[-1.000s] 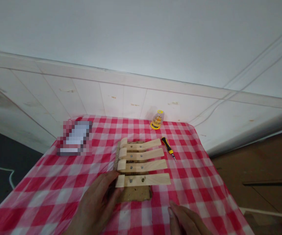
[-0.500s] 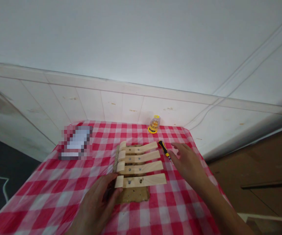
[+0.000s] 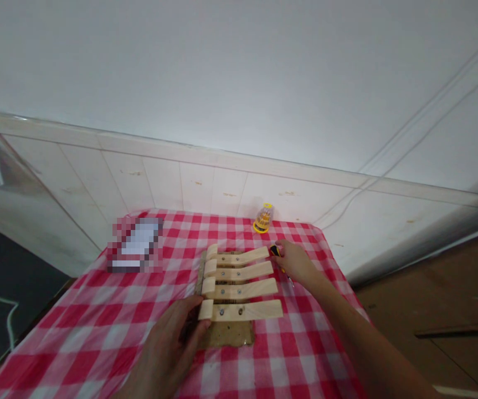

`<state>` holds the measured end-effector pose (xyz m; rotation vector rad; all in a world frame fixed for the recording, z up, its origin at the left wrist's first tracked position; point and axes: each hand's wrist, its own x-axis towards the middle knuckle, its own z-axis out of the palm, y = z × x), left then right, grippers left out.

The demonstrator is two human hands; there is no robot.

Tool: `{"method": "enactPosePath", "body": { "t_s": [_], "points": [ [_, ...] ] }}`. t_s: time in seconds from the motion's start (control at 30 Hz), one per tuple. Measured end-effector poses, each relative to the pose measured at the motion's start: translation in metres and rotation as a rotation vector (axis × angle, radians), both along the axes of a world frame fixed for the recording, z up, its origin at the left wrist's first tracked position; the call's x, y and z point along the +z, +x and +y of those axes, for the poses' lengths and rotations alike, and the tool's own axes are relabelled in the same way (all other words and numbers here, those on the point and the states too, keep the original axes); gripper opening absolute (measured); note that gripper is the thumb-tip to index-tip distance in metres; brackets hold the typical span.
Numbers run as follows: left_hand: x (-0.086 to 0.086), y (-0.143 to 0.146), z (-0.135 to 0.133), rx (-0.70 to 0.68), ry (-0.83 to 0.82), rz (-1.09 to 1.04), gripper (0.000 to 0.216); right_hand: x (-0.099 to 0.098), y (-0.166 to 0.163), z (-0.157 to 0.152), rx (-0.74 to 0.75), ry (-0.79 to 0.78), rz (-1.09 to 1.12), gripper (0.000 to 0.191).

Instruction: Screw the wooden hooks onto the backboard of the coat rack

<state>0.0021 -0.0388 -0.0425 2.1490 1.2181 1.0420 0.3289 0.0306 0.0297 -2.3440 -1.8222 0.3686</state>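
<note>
A brown board (image 3: 228, 334) lies on the table with several pale wooden slats (image 3: 263, 309) screwed across it in a row. Each slat has a raised block at its left end, and screw heads show along it. My left hand (image 3: 166, 341) grips the board's near left corner, thumb and forefinger at the end block of the closest slat. To the right of the slats, my right hand (image 3: 299, 266) has its fingers closed around a black-and-yellow screwdriver (image 3: 275, 251). The screwdriver lies at a slant, its tip toward me, and the hand hides part of the handle.
A clear cone-shaped case with a yellow base, holding screwdriver bits (image 3: 263, 219), stands at the back of the table. At the back left lies a blurred-out flat item (image 3: 139, 241). A red-and-white checked cloth (image 3: 97, 332) covers the table, which meets a panelled wall (image 3: 197, 191).
My right hand has moved slightly left and away from me, and its fingers have closed on the screwdriver. My left hand keeps its hold on the board. The view has shifted slightly.
</note>
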Motion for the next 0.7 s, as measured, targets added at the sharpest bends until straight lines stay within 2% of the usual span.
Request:
{"method": "enactPosePath", "body": {
  "t_s": [0.1, 0.17, 0.23, 0.3, 0.37, 0.4, 0.47, 0.57, 0.7],
  "points": [
    [0.0, 0.001, -0.001, 0.007, -0.02, 0.002, 0.029, 0.01, 0.002, -0.003, -0.035, 0.054, -0.003, 0.032],
    [0.0, 0.001, -0.001, 0.002, -0.035, 0.003, 0.03, 0.026, 0.002, -0.009, -0.06, 0.113, 0.003, 0.045],
    [0.0, 0.0, -0.002, 0.001, -0.048, -0.001, 0.03, 0.046, -0.002, -0.02, -0.08, 0.195, 0.033, 0.05],
    [0.0, 0.0, -0.002, 0.008, -0.055, -0.006, 0.03, 0.065, -0.016, -0.034, -0.081, 0.425, 0.285, 0.046],
    [0.001, 0.001, -0.002, 0.009, -0.066, -0.008, 0.03, 0.076, -0.039, -0.051, 0.039, 0.558, 0.614, 0.042],
    [0.002, 0.001, -0.002, 0.008, -0.071, -0.01, 0.03, 0.077, -0.053, -0.059, 0.113, 0.601, 0.726, 0.041],
    [0.003, 0.002, -0.003, 0.007, -0.077, -0.021, 0.03, 0.072, -0.079, -0.072, 0.219, 0.666, 0.808, 0.039],
    [0.006, 0.004, -0.005, 0.004, -0.088, -0.037, 0.029, 0.054, -0.106, -0.082, 0.354, 0.632, 0.715, 0.04],
    [0.008, 0.005, -0.004, -0.016, -0.083, -0.052, 0.028, 0.039, -0.116, -0.081, 0.418, 0.586, 0.627, 0.042]
  ]
}}
